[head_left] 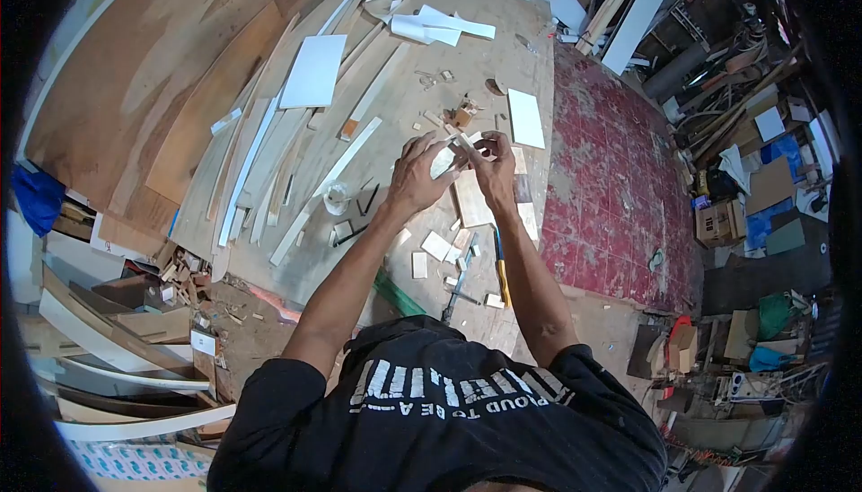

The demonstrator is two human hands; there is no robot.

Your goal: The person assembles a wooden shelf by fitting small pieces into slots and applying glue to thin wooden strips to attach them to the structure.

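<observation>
Head view: left hand (pixel 416 176) and right hand (pixel 494 165) pinch thin pale strip (pixel 444 162).

Black short-sleeved T-shirt (pixel 449 411) with white lettering, bare forearms.

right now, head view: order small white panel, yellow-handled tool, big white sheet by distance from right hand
1. small white panel, just beyond the right hand pinching a white scrap
2. yellow-handled tool, nearer the body
3. big white sheet, far left
</observation>
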